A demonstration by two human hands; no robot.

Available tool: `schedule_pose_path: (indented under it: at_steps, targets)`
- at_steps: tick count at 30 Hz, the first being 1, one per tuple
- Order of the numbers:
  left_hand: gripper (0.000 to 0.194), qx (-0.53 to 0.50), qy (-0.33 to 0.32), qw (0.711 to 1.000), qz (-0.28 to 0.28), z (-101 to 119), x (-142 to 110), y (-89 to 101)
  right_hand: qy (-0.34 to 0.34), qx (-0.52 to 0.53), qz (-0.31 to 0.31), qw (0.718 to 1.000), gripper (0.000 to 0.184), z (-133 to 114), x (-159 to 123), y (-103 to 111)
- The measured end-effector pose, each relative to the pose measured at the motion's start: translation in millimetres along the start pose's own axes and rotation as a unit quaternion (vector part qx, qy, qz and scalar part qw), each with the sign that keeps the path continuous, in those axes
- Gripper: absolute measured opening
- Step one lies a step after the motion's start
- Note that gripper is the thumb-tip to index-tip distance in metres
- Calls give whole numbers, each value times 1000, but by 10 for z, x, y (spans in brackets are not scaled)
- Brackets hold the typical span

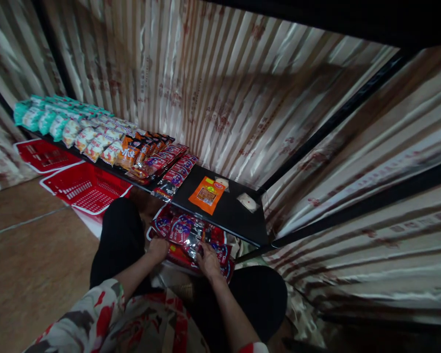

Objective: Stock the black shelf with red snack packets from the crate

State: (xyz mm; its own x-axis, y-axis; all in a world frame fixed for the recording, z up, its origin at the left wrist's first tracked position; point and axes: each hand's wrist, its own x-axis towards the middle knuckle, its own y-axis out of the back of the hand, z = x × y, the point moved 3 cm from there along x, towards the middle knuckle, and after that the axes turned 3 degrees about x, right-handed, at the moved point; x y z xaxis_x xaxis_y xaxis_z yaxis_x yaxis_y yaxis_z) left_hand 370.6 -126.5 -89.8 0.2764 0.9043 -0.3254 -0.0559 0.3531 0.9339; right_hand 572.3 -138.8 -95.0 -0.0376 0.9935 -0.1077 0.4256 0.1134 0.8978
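Snack packets (99, 142) along shelf (235, 215)

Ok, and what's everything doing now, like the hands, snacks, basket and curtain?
Red-and-purple packets: piled, overlapping
Left hand: curled, by the pile's left side
Right hand: fingers touching the pile
Orange packet: lying flat on the black shelf
Teal packets: lined up close together
Nearer red basket at far left: open on top
Striped curtain: hanging in folds

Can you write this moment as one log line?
left hand: by red packets | right hand: on them | black shelf: orange packet, snack rows | left side: red baskets
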Motion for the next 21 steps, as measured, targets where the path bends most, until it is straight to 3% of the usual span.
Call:
schedule_pose_path:
  at_steps: [5,9,12,21]
  targets:
    - [31,11,49,999,-8,-212,-64,43,-7,-27,-22,999,40,-329,-16,-81]
    - [31,9,71,997,-10,-298,-89,62,-8,-42,-42,998,42,-456,1,-128]
    - [29,7,70,997,-11,-306,-87,76,-20,-40,-52,998,41,-442,60,-118]
    - [29,20,44,999,-11,-280,-48,83,0,85,-89,992,13,-209,421,-86]
